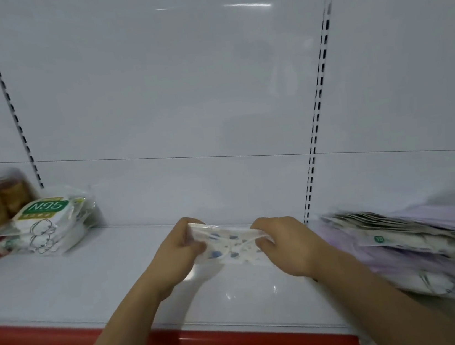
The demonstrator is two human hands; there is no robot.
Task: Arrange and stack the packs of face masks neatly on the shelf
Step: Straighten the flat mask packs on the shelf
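We grip one mask pack (228, 243) at both ends, left hand (173, 254) and right hand (285, 244) curled round it, above the shelf (89, 277) centre. N95 stack (50, 221) far left; loose pile (420, 236) right.

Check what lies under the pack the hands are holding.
Bare white shelf shows below the patterned mask pack, held by the left hand and right hand. Whether it touches the shelf is unclear.
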